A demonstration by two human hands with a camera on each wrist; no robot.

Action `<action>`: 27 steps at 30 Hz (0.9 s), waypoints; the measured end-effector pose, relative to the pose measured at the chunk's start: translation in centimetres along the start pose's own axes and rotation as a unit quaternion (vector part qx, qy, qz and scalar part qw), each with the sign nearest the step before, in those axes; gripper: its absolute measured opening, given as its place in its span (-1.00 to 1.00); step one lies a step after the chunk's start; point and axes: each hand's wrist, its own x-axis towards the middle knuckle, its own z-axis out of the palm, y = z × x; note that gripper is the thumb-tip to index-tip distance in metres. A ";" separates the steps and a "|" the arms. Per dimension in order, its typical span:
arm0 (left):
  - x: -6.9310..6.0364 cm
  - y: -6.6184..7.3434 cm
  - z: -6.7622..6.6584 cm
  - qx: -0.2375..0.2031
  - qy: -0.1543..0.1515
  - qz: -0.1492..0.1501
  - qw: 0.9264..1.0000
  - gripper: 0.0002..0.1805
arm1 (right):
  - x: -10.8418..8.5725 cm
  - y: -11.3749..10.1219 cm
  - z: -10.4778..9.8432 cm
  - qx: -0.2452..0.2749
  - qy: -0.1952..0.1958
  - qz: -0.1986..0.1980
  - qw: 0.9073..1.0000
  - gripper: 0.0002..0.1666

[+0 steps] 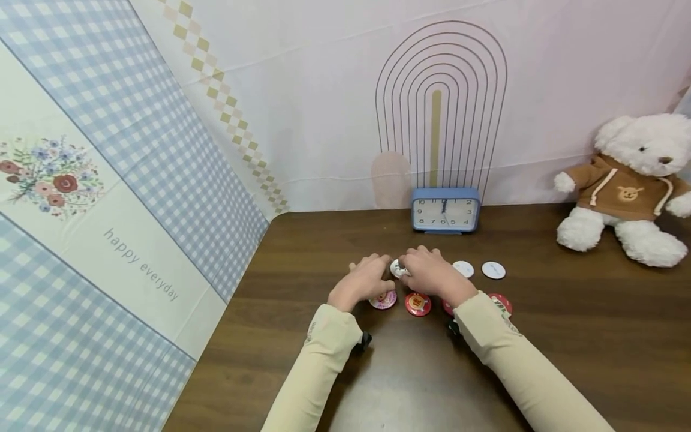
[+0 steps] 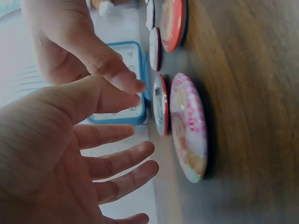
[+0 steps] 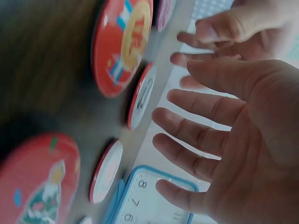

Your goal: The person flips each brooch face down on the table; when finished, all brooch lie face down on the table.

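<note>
Fingers of the left hand point(image 1: 361, 281) are lying loose and spread, grasping nothing; those of the right hand point(image 1: 433, 273) are likewise reaching out slightly bent, with no grip on anything; both wrist views are showing the palms bare and the fingertips standing clear of the discs in sight.

Between the hands a white badge point(image 1: 397, 270) is lying flat, partly covered by the right fingers in the head view; just nearer the body, under the left thumb, a pink badge point(image 1: 383, 300) is resting face up; beside it a red badge point(image 1: 418, 304) is showing a yellow centre; two further red badges point(image 1: 502, 302) are sitting partly hidden behind the right wrist and sleeve; two further white badges point(image 1: 493, 270) are lying to the right in the back row.

Handling, as judged: badges are probably light, stiff and hardly fragile; domed faces are catching the light and looking glossy, so fingertips pressing on top are likely to be skidding; the rim is offering the better hold, thumb and forefinger pinching across opposite edges; low edges are sitting close to the table point(image 1: 291, 258), so a nail under the rim may be needed.

Farther out, a blue clock point(image 1: 445, 216) is standing behind the rows; a bear point(image 1: 628, 189) is sitting at far right.
</note>
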 end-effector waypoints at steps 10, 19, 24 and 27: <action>-1.6 0.7 -0.7 0.014 -0.012 -0.018 1.000 -0.63 | -0.5 -1.9 0.8 -0.021 0.013 -0.017 1.000 -0.89; -2.9 0.3 -0.6 0.018 -0.019 -0.049 0.998 -0.47 | -0.6 -3.2 1.3 -0.023 0.000 -0.026 0.999 -0.81; -3.3 -0.1 -0.2 0.024 -0.014 -0.052 0.998 -0.48 | -0.9 -3.7 1.8 -0.019 0.016 -0.038 0.999 -0.77; -3.3 -0.4 0.0 0.022 -0.013 -0.050 0.998 -0.50 | -1.0 -3.8 2.1 -0.017 0.022 -0.038 0.999 -0.71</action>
